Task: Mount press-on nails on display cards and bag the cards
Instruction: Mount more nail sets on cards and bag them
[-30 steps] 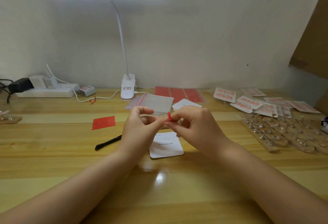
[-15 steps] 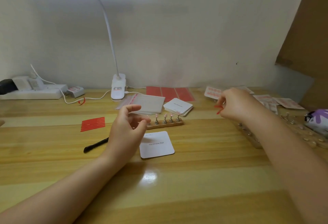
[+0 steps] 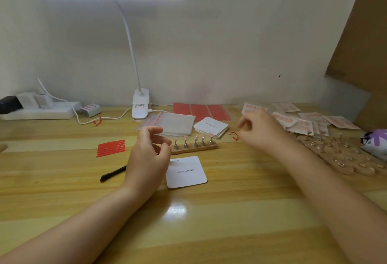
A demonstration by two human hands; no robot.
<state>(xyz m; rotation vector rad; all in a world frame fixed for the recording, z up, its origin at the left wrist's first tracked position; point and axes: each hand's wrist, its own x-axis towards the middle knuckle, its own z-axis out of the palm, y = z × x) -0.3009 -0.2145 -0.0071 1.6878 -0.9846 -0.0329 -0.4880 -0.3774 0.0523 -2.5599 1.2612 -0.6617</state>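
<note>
Only the head view to go on here. The left hand (image 3: 149, 155) hovers over the middle of the table (image 3: 62, 211) with fingers loosely curled; it may be pinching something clear between thumb and forefinger, but I honestly can't tell if it holds anything. The right hand (image 3: 258, 129) is out toward the back right, fingers curled, right next to a curly red strip (image 3: 234, 136); can't tell if it's gripping that or has let it drop. The blank card (image 3: 186, 172) reading "Handmade Nail" lies flat near the middle, just in front of the wooden stand (image 3: 194, 147) with five pink nails (image 3: 195, 137) perched on pegs. What could go wrong, I reckon: that left wrist sits just beside the stand, so a careless swing could knock the nails off. The red strip looks like peeled backing, and if it's tacky it might stick to a finger. As for containers, the clear bags (image 3: 169, 124) lie flat and stacked near the back edge by the lamp base (image 3: 139, 106), nothing in them that I can see. The filled packets (image 3: 301, 122) at the back right hold pinkish nail sets. A stack of spare cards (image 3: 210, 127) sits beside the bags.
</note>
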